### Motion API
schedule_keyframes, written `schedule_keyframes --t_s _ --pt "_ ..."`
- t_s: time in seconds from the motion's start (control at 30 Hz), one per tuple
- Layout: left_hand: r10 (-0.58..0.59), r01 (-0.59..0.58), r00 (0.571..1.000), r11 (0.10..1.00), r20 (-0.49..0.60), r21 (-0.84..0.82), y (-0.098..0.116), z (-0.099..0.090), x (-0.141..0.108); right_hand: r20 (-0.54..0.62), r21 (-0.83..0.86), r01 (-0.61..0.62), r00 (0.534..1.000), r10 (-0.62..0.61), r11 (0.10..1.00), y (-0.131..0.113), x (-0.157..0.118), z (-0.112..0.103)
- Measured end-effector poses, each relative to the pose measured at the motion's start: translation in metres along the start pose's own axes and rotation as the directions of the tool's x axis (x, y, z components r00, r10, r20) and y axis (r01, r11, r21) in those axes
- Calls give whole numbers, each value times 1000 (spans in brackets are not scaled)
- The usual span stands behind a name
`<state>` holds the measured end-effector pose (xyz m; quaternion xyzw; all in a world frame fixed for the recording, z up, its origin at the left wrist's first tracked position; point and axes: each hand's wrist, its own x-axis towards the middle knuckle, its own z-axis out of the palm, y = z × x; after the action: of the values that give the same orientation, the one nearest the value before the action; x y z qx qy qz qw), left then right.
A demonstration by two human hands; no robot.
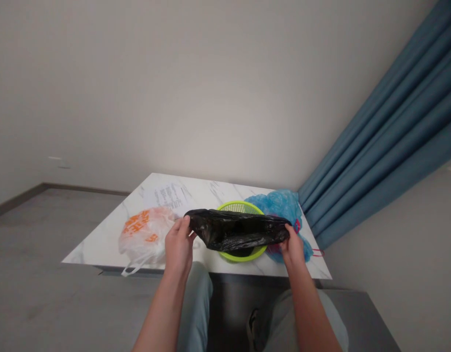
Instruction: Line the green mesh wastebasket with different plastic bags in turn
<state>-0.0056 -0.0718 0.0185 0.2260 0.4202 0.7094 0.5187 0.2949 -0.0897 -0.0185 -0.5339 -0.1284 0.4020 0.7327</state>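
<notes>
The left hand (179,247) and right hand (293,248) pinch a glossy, crinkled, stretched black bag (238,233).

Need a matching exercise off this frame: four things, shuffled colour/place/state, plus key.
Things:
1. Black bag
2. Basket
3. White bag
4. Curtain

Descriptions:
A. Lime green, mesh-sided
B. Hanging in blue folds
C. Stretched between left hand and right hand
D. Marked with orange print

Pairs: 1-C, 2-A, 3-D, 4-B
</notes>
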Motion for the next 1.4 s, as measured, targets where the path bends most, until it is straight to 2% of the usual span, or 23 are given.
schedule_keyframes --t_s 0.1,0.17,0.37,0.47,0.57,0.67,0.8,0.93,1.03,1.17,1.27,1.33,1.4 --pt "4 1 997 997 78 -72 0 -7 -7 81 276 -120 992 101 954 -13 -2 0" --pt "-12 24 994 994 107 -108 0 -9 -8 129 356 -124 988 82 926 -21 2 -1" --pt "14 -12 1000 974 9 -226 -1 -10 -2 91 396 -14 996 -24 918 -27 12 -2" --pt "95 -94 995 969 -3 -228 0 -9 -2 180 404 -29 982 -49 914 -26 13 -2" --pt "195 -182 980 954 30 -239 1 -7 -3 259 377 -85 966 -17 922 -20 17 1" --pt "211 -181 975 940 75 -287 0 -6 -4 202 353 -107 979 36 930 -11 25 4" --pt "119 -91 991 941 66 -325 -2 -6 -4 51 384 -83 996 68 920 1 34 8" --pt "152 -102 978 945 142 -310 1 -2 -11 -4 399 8 1000 -7 917 6 33 11" --pt "178 -127 962 963 208 -237 2 5 -19 15 314 160 985 -174 936 8 26 18" --pt "171 -157 964 984 202 -86 0 14 -29 51 225 302 946 -321 926 10 12 33" --pt "174 -199 953 977 247 78 -2 21 -34 148 67 434 886 -439 898 8 -4 42" --pt "206 -272 925 946 319 177 -2 27 -38 245 -59 537 825 -510 841 5 -17 47" --pt "224 -324 895 921 386 216 -1 34 -42 319 -102 593 780 -539 798 4 -31 51"
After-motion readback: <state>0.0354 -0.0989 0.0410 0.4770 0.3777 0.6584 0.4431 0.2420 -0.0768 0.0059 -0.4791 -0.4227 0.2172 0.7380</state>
